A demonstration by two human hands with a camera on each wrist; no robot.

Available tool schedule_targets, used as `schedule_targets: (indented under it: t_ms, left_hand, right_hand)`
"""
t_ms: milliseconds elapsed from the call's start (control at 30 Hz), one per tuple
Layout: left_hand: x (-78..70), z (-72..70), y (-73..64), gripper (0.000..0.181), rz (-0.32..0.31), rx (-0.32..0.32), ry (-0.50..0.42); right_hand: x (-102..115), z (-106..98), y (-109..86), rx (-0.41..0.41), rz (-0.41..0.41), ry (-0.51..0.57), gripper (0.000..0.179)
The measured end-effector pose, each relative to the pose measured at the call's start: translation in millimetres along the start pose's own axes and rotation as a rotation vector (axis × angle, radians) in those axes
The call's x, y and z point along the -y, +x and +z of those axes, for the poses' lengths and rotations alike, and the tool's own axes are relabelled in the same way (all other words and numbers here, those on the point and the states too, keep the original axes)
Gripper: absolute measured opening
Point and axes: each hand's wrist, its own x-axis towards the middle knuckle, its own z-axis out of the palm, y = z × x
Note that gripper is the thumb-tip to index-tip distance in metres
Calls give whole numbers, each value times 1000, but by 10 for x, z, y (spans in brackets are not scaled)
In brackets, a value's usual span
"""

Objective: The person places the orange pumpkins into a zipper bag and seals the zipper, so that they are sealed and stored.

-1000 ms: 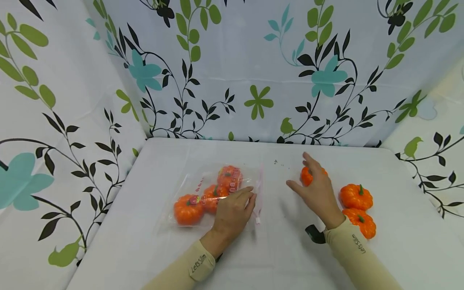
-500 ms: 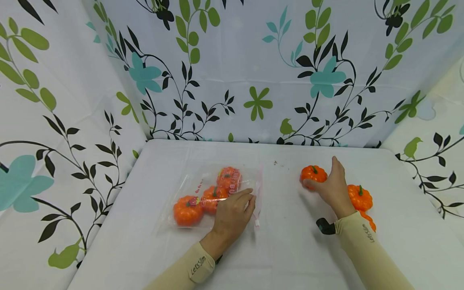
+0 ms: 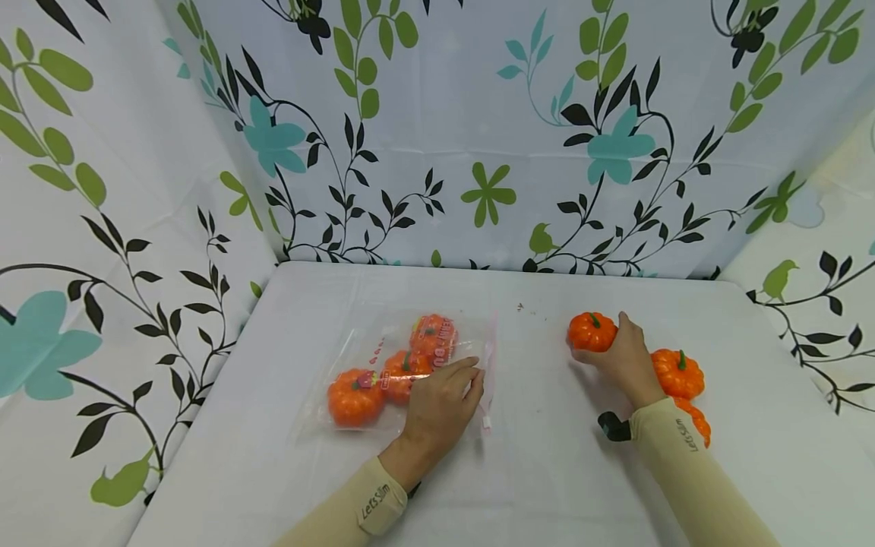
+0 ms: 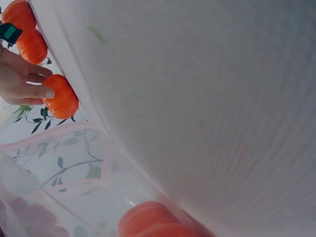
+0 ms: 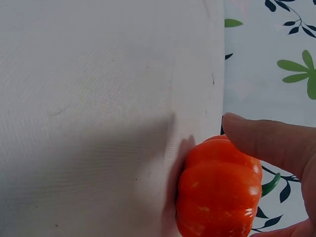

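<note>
Head view: three pumpkins [image 3: 354,403] inside clear bag [image 3: 478,334], three outside on surface [image 3: 533,471]; by count, half bagged, half left. Right hand [image 3: 629,365] holds loose pumpkin [image 3: 592,332] between thumb and fingers; other two [image 3: 677,374] sit just right of it, untouched. Left hand [image 3: 437,403] on bag near pink-edged mouth; whether fingers pinch, cannot tell. Pumpkins orange, ribbed, glossy.

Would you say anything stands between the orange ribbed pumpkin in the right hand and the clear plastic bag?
Nothing visible does: only white tabletop separates the pumpkin from the bag, which the left hand partly covers.
</note>
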Motion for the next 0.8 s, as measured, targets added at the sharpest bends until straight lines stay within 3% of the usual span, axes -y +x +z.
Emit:
schedule_targets:
  t_ms: [600,800]
  left_hand:
    - [-27,-9,-12,7,-27,30,-4]
    - [-22,-3,-11,5,-21,19,2]
  right_hand:
    - [-29,46,-8,9,51,6,97]
    - [-33,113,-20,-3,-1,-2,97]
